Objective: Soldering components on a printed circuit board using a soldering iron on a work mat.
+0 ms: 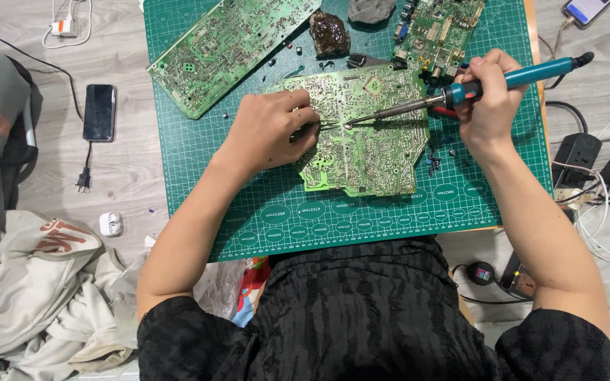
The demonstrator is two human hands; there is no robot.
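In the head view, the light green circuit board (365,134) lies flat, solder side up, at the middle of the green cutting mat (199,155) that covers the counter. The left hand (270,130) rests on the board's left edge, fingers curled round what looks like thin dark tweezers (323,127) pointing right toward the centre; how tightly they are pinched I cannot tell. The right hand (488,95), at the upper right of the frame, is closed in a pen grip round the blue handle of a soldering iron (460,92), whose metal tip comes down onto the board just beside the tweezer ends. The board looks light, thin and stiff, likely brittle at its jagged lower edge and prickly with solder points, so it is best held by the bare rim, flat under the palm. The iron is best taken only by the blue handle, well back from the metal shaft. A larger green board (227,46) lies at upper left, a smaller one (439,28) at upper right, a dark lump (330,34) between them, and a black phone (99,111) on the floor at far left.
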